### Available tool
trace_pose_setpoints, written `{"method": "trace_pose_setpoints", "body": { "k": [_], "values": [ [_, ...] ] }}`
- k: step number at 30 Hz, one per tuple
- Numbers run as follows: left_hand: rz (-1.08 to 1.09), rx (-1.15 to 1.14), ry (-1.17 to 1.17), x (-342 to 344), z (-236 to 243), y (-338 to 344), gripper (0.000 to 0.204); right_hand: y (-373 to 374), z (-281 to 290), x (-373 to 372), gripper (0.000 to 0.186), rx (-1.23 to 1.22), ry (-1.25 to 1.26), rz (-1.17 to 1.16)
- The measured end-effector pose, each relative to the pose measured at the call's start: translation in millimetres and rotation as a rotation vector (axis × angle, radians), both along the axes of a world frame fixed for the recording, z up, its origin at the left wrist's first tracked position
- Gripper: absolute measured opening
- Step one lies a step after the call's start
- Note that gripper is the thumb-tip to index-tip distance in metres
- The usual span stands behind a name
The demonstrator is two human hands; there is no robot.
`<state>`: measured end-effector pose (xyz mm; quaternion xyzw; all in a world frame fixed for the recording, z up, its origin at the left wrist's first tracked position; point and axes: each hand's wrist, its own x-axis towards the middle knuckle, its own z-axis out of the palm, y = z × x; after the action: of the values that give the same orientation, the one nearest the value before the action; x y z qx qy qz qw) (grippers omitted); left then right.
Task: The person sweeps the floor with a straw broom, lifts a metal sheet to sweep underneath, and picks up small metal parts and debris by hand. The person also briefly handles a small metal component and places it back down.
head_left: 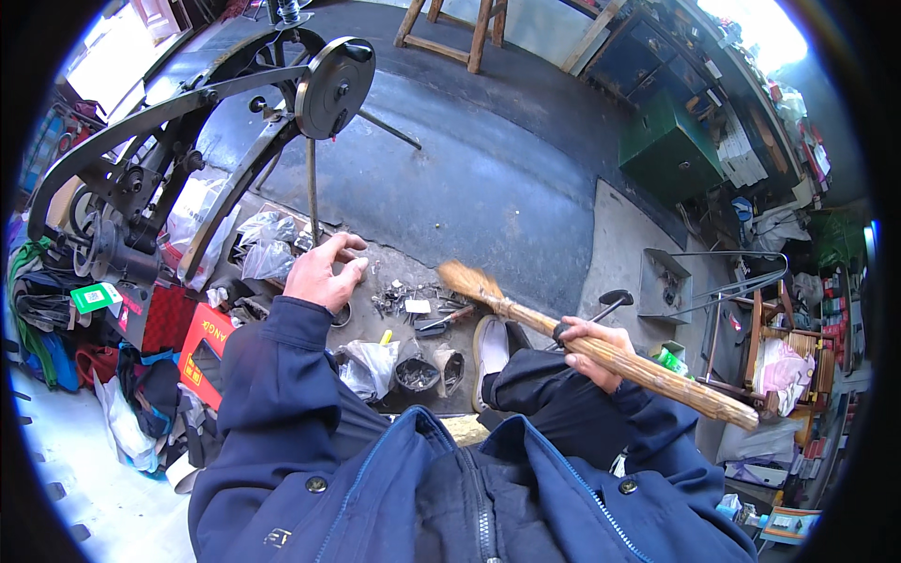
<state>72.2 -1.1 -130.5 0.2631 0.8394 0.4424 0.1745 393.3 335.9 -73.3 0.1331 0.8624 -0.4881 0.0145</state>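
Observation:
My right hand (601, 355) is closed round the middle of a straw hand broom (671, 382). The broom slants across in front of me, its frayed bristle end towards the middle and its bound handle reaching to the right. My left hand (324, 274) is held over the floor at left of centre, fingers bent and thumb apart, with nothing seen in it. Between the hands, small metal bits (399, 298) lie scattered on the floor beside a white piece (418, 306) and a tool with a reddish handle (445, 321). A dark-headed tool (615, 298) shows just beyond my right hand.
A black iron machine with a round wheel (335, 89) stands at the left. Near my knees are a dark pot of small parts (417, 373) and plastic bags (368, 368). A metal dustpan (664, 284), a green box (668, 150) and cluttered shelves are at the right.

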Motion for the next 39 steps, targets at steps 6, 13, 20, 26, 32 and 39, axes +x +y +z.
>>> {"method": "trace_pose_setpoints", "body": {
  "k": [6, 13, 20, 26, 32, 39],
  "values": [
    [0.013, -0.030, -0.009, 3.4, 5.3, -4.8, 0.030, 8.9, 39.9, 3.7, 0.037, -0.001, 0.060, -0.014],
    [-0.003, -0.053, -0.010, 2.8, -9.1, -6.6, 0.030, 38.2, 24.0, -69.5, 0.032, 0.005, 0.300, 0.034],
    [-0.102, -0.172, 0.018, 20.6, -30.7, 3.0, 0.030, 40.9, -26.7, -129.3, 0.032, -0.052, 0.214, 0.140],
    [-0.357, -0.533, -0.035, 59.6, -104.0, 44.5, 0.035, 56.8, 12.6, -108.0, 0.033, -0.062, 0.051, 0.198],
    [-0.324, -0.692, -0.072, 90.1, -204.8, 75.2, 0.050, 62.4, 42.7, -90.5, 0.028, -0.101, 0.180, -0.075],
    [-0.097, -0.612, 0.021, 78.3, -271.6, 98.7, 0.068, 78.4, 46.7, -87.4, 0.043, 0.098, 0.193, -0.235]
  ]
}}
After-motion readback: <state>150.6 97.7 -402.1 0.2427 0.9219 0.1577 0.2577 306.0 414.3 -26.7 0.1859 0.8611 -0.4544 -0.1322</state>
